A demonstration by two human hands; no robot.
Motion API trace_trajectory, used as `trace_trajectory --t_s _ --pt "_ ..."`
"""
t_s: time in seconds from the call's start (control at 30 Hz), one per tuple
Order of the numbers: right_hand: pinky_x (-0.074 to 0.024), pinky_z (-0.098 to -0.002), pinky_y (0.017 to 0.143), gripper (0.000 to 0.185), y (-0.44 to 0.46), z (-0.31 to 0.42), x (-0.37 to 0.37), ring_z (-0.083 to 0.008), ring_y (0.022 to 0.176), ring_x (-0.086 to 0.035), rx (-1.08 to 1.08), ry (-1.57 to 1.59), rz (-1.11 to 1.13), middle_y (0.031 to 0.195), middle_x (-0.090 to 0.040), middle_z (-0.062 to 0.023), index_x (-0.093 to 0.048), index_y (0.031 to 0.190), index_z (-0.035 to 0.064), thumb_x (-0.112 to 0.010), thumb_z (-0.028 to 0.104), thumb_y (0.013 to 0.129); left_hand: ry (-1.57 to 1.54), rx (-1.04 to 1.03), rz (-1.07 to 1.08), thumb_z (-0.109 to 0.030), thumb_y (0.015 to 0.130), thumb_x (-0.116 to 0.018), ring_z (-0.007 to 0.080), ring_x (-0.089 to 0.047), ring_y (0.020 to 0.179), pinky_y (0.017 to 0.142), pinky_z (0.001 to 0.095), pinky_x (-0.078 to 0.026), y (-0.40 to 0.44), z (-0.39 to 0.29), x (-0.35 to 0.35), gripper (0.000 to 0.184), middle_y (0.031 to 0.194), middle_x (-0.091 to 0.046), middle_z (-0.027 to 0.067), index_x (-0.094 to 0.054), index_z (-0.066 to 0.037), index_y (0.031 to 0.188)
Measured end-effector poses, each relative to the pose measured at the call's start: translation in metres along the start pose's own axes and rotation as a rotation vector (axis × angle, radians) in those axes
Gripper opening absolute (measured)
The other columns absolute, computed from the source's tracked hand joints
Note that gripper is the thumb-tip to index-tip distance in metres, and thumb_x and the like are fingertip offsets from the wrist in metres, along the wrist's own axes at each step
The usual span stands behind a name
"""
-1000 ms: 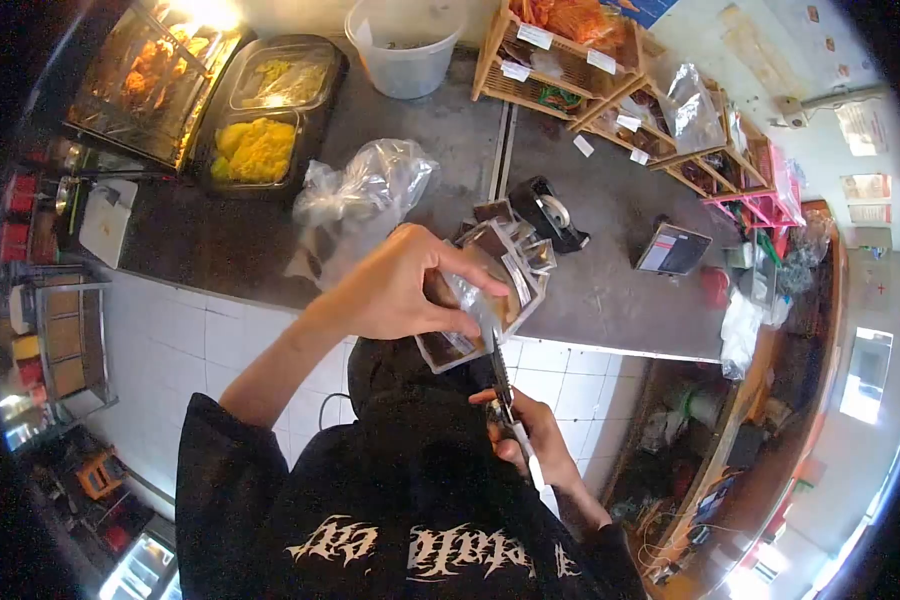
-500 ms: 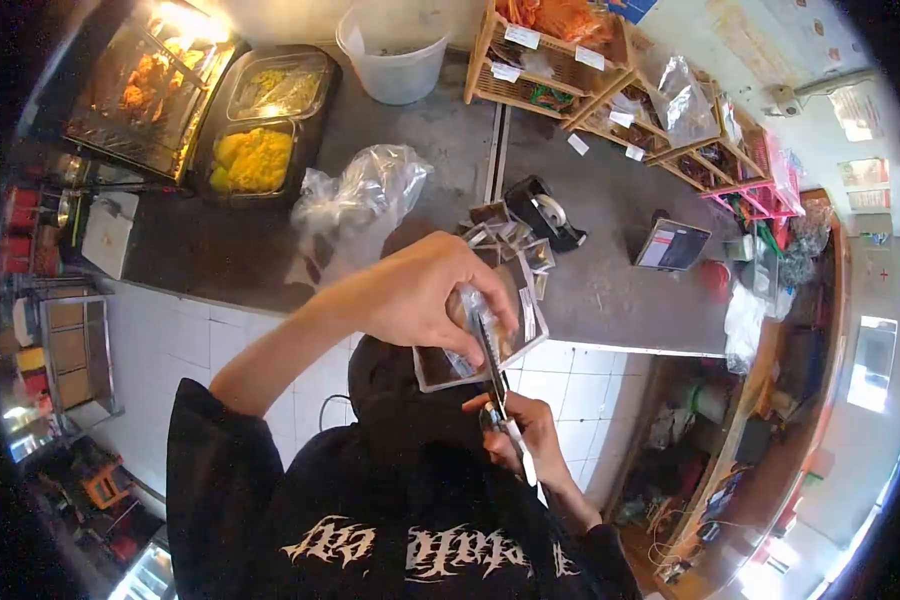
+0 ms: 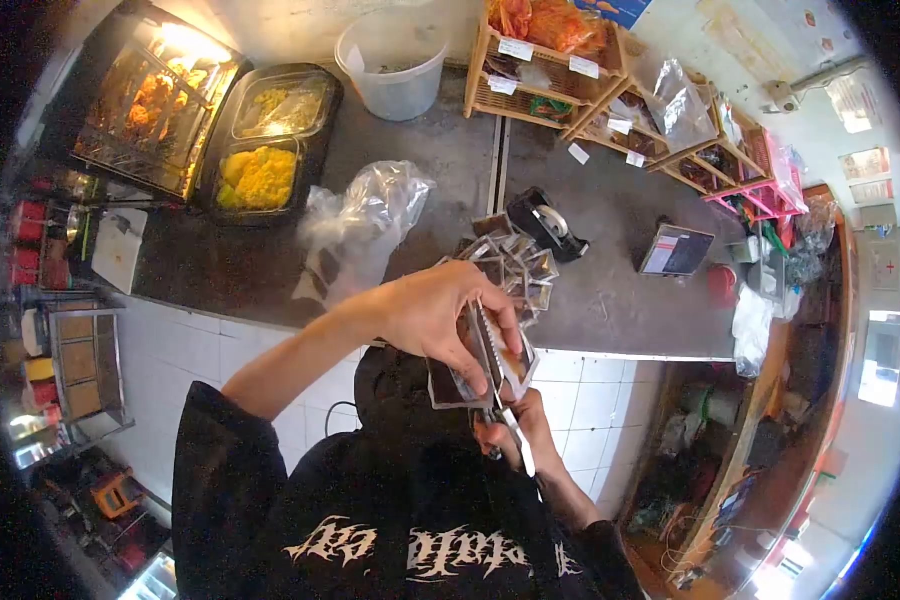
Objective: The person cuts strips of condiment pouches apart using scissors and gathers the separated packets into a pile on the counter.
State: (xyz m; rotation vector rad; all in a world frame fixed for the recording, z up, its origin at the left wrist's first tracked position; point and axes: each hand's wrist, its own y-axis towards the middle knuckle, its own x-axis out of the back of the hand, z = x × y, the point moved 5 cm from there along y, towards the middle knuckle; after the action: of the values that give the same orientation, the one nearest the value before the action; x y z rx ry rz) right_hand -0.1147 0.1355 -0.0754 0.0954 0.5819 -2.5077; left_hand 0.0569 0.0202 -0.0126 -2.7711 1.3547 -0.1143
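My left hand grips small clear plastic sachets with dark brown contents, fingers and thumb curled over them. Another part of the sachets, with a pale label strip, shows right of the blade. My right hand, below, is closed around scissors. Their serrated edge points up between the sachets, beside my left fingers. The handles are partly hidden by my right hand, and whether the blades touch the plastic I cannot tell. More sachets lie piled on the counter just beyond my hands.
A black tape dispenser stands beyond the pile on the dark counter. Left of it are a crumpled clear plastic bag, a black tray of yellow food and a white bucket. Wooden racks and a small screen are at right.
My left hand and the sachets have come down a little toward my body. The sachets around the scissors have turned and sit closer together. The view has shifted slightly.
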Motion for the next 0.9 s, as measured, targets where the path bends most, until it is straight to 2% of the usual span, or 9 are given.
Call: trace_trajectory --t_s 0.17,0.23,0.33,0.4,0.53,0.6,0.77,0.8,0.9 --pt "-0.0395 -0.0243 0.046 0.075 0.01 0.008 -0.002 -0.0091 0.05 -0.052 -0.009 -0.06 0.003 0.062 -0.055 0.001 -0.061 0.091 0.0004 -0.067 0.074 0.078 -0.097 -0.027 -0.021 -0.016 0.064 -0.093 0.0167 -0.07 0.097 0.089 0.0307 -0.054 -0.002 0.028 -0.001 0.052 0.105 -0.074 0.0084 -0.073 -0.005 0.11" --pt "-0.0419 -0.0303 0.064 0.077 0.005 -0.013 0.011 -0.0129 0.071 -0.055 -0.028 -0.165 -0.042 0.074 -0.062 -0.0003 -0.069 0.106 -0.0016 -0.074 0.069 0.076 -0.163 -0.109 -0.035 -0.014 0.065 -0.092 0.0165 -0.07 0.098 0.087 0.0302 -0.055 0.002 0.041 -0.006 0.051 0.106 -0.074 0.0088 -0.072 -0.003 0.111" --pt "-0.0458 -0.026 0.055 0.075 -0.015 -0.038 0.021 -0.0118 0.064 -0.058 -0.01 -0.118 -0.125 0.083 -0.059 -0.0045 -0.042 0.125 0.0002 -0.073 0.055 0.085 -0.326 -0.045 -0.063 -0.011 0.068 -0.09 0.0156 -0.07 0.095 0.084 0.029 -0.056 0.007 0.069 -0.022 0.045 0.105 -0.075 0.0093 -0.072 -0.001 0.108" --pt "-0.046 -0.0271 0.051 0.074 -0.031 -0.059 0.039 -0.014 0.059 -0.057 -0.052 -0.09 -0.178 0.077 -0.059 -0.0067 -0.042 0.125 -0.002 -0.072 0.053 0.086 -0.413 0.082 -0.06 -0.008 0.071 -0.088 0.0147 -0.071 0.092 0.081 0.0283 -0.057 0.01 0.098 -0.034 0.039 0.103 -0.075 0.0093 -0.073 0.0 0.106" --pt "-0.0438 -0.0294 0.041 0.077 -0.037 -0.049 0.053 -0.017 0.045 -0.052 -0.138 0.135 -0.278 0.057 -0.054 -0.008 -0.048 0.12 -0.011 -0.067 0.057 0.089 -0.423 0.085 -0.369 -0.003 0.076 -0.081 0.0111 -0.07 0.08 0.074 0.0239 -0.054 0.025 0.147 -0.033 0.028 0.093 -0.075 0.009 -0.072 0.003 0.102" --pt "-0.0451 -0.0271 0.045 0.073 -0.045 -0.054 0.061 -0.0153 0.05 -0.056 -0.182 0.168 -0.406 0.066 -0.058 -0.0072 -0.054 0.119 -0.0101 -0.072 0.052 0.085 -0.521 0.063 -0.511 -0.004 0.078 -0.079 0.0127 -0.07 0.08 0.074 0.0265 -0.056 0.043 0.187 -0.034 0.036 0.09 -0.076 0.0074 -0.07 -0.001 0.112" --pt "-0.0436 -0.0254 0.049 0.074 -0.056 -0.04 0.056 -0.0155 0.058 -0.057 -0.106 0.028 -0.43 0.072 -0.059 -0.0073 -0.052 0.121 -0.0084 -0.065 0.057 0.089 0.017 0.157 -1.137 -0.002 0.07 -0.072 0.0226 -0.071 0.08 0.073 0.0342 -0.055 -0.021 0.317 0.005 0.026 0.093 -0.074 0.0137 -0.073 -0.004 0.096" --pt "-0.0432 -0.0263 0.05 0.075 -0.051 -0.028 0.046 -0.0152 0.057 -0.056 -0.089 0.009 -0.479 0.07 -0.058 -0.0061 -0.053 0.12 -0.0076 -0.066 0.059 0.088 0.189 0.382 -1.277 -0.005 0.072 -0.07 0.0271 -0.068 0.073 0.068 0.0385 -0.053 -0.062 0.281 0.024 0.017 0.083 -0.071 0.0129 -0.072 -0.004 0.088" --pt "-0.0425 -0.0262 0.051 0.078 -0.048 -0.025 0.045 -0.014 0.057 -0.054 -0.128 -0.043 -0.48 0.068 -0.056 -0.0038 -0.053 0.12 -0.0073 -0.067 0.062 0.086 0.705 0.753 -1.748 -0.014 0.075 -0.071 0.0342 -0.059 0.094 0.091 0.0439 -0.043 -0.184 0.324 0.056 0.016 0.087 -0.064 0.0153 -0.068 -0.005 0.088"
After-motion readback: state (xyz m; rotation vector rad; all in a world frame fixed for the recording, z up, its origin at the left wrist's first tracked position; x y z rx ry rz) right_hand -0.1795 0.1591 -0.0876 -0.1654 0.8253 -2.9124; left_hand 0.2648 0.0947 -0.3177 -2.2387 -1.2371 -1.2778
